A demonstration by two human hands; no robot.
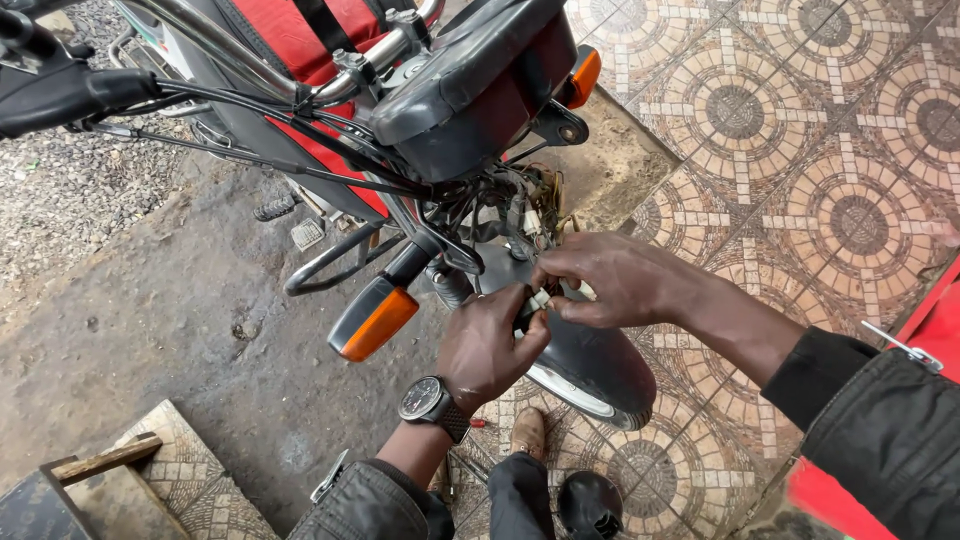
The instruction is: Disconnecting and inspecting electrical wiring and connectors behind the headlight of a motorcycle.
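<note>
A red and black motorcycle [450, 90] stands in front of me, its headlight removed and a bundle of wires [520, 215] hanging from the front. My left hand [485, 345], with a black wristwatch, pinches a small white wire connector [538, 300]. My right hand [615, 280] grips the same connector from the other side, fingers closed on it. Both hands meet just above the black front mudguard [600, 365].
Orange turn signals stick out at left [372, 322] and upper right [582, 75]. The handlebar grip [60, 95] reaches toward the upper left. Patterned floor tiles [800, 130] lie to the right, bare dirt [150, 320] to the left. A wooden block [105, 460] sits bottom left.
</note>
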